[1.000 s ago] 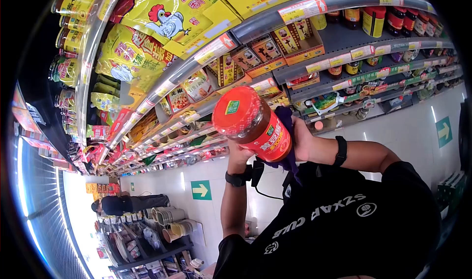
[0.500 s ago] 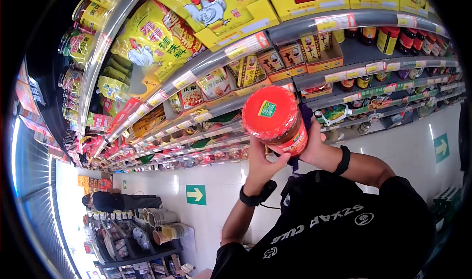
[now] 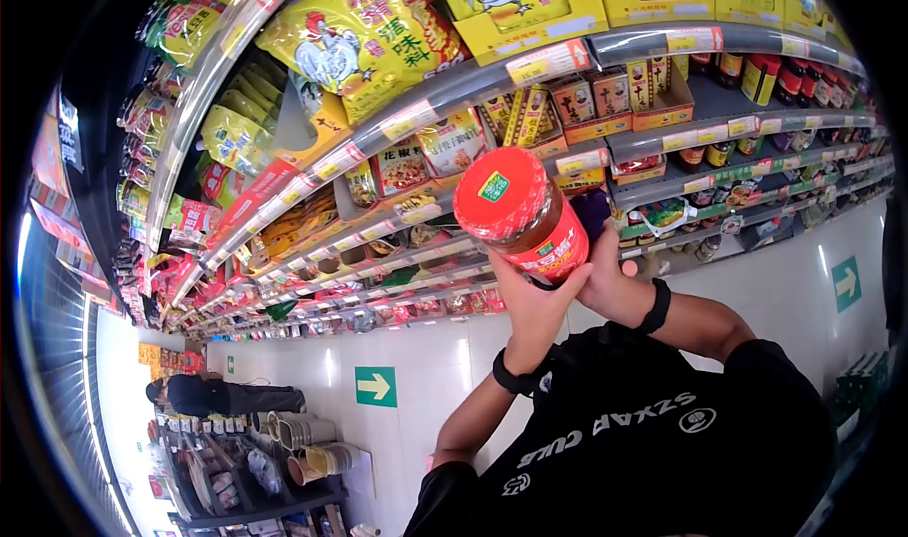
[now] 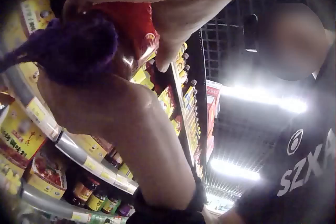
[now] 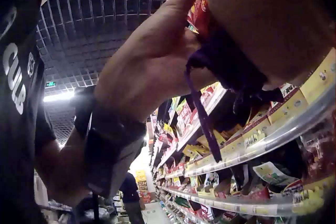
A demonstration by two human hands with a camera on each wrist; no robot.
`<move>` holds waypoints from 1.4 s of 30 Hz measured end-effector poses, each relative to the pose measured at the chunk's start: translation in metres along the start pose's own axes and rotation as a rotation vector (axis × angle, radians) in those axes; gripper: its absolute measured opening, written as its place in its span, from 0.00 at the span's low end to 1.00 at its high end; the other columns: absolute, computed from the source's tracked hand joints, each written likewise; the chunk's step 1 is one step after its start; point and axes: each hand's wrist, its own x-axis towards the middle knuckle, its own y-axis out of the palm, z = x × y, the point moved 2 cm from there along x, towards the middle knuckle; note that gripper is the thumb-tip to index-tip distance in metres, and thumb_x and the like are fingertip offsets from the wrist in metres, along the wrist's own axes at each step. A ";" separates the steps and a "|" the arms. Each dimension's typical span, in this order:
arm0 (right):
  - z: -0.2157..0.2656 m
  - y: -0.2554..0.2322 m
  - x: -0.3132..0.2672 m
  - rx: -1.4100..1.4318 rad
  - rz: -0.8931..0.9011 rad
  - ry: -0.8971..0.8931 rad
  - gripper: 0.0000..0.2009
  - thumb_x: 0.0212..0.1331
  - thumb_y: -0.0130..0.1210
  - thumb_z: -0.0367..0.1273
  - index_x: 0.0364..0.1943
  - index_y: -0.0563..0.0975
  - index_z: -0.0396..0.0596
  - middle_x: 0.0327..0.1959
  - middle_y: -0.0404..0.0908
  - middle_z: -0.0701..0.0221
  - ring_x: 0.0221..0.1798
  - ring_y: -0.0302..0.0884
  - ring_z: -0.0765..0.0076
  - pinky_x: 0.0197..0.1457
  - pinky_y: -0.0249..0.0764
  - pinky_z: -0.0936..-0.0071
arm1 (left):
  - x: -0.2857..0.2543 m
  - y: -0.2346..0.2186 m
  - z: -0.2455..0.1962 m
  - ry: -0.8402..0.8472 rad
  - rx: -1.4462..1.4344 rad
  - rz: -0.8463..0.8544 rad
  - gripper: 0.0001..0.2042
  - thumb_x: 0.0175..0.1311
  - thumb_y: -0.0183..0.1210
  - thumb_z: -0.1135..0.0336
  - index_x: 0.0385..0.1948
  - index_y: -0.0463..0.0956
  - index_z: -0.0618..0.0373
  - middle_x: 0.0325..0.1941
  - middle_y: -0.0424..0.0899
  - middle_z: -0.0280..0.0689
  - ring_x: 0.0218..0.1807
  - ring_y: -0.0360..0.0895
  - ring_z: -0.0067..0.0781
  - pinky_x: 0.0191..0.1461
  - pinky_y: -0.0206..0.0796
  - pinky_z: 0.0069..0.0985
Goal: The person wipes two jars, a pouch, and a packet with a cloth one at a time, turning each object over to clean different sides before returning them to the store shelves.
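A glass jar of brown sauce [image 3: 526, 214] with a red lid and red label is held up before the shelves, its lid tilted toward the head camera. My left hand [image 3: 532, 312] grips its lower part, the thumb lying along the near side. My right hand [image 3: 605, 277] holds a dark purple cloth [image 3: 591, 211] against the jar's far side, and part of the cloth is hidden behind the jar. In the left wrist view the purple cloth [image 4: 86, 45] is bunched beside the red label [image 4: 128, 22]. In the right wrist view a thin strip of purple cloth [image 5: 207, 124] hangs down.
Shelves [image 3: 511, 74] curve around behind the jar. They bear yellow seasoning bags [image 3: 364, 45], small spice boxes [image 3: 596, 102] and rows of sauce jars [image 3: 790, 78]. Another person [image 3: 222, 397] stands farther along the aisle, near a rack with stacked buckets [image 3: 298, 430]. A floor arrow sign [image 3: 375, 386] lies on the tiles.
The jar first tilted its lid toward the head camera, then turned its label partly back into view. My left hand came round to the jar's near side. The view shifted along the shelves.
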 end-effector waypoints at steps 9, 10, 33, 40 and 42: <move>-0.023 0.001 0.001 -0.024 0.109 -0.180 0.21 0.68 0.32 0.46 0.46 0.71 0.47 0.46 0.77 0.67 0.50 0.74 0.67 0.55 0.69 0.67 | 0.006 -0.018 0.005 0.031 -0.135 -0.107 0.42 0.40 0.71 0.74 0.58 0.52 0.62 0.54 0.69 0.43 0.54 0.71 0.33 0.59 0.63 0.31; -0.022 0.002 0.000 -0.043 0.102 -0.167 0.20 0.68 0.32 0.46 0.46 0.71 0.47 0.46 0.77 0.67 0.50 0.75 0.67 0.55 0.69 0.67 | 0.008 -0.020 0.005 0.029 -0.134 -0.087 0.42 0.40 0.72 0.74 0.58 0.52 0.62 0.54 0.69 0.43 0.54 0.71 0.34 0.59 0.63 0.31; 0.170 -0.149 -0.008 -0.159 0.001 0.029 0.24 0.66 0.29 0.54 0.38 0.71 0.53 0.37 0.76 0.68 0.41 0.74 0.58 0.45 0.73 0.57 | 0.128 -0.111 -0.136 0.206 0.015 -0.143 0.38 0.35 0.73 0.68 0.52 0.61 0.64 0.47 0.76 0.40 0.48 0.76 0.30 0.53 0.70 0.30; 0.215 -0.149 -0.029 -0.131 -0.073 -0.067 0.24 0.66 0.30 0.54 0.40 0.70 0.51 0.37 0.75 0.67 0.38 0.73 0.61 0.41 0.72 0.61 | 0.199 -0.123 -0.175 0.374 -0.143 -0.026 0.35 0.36 0.71 0.70 0.52 0.64 0.63 0.47 0.77 0.39 0.48 0.77 0.33 0.54 0.70 0.32; 0.226 -0.170 -0.022 -0.168 0.073 -0.066 0.25 0.65 0.29 0.56 0.39 0.71 0.53 0.36 0.75 0.69 0.37 0.74 0.61 0.38 0.73 0.61 | 0.219 -0.121 -0.189 0.408 -0.147 0.016 0.34 0.37 0.70 0.71 0.52 0.64 0.64 0.47 0.77 0.40 0.49 0.77 0.34 0.55 0.69 0.33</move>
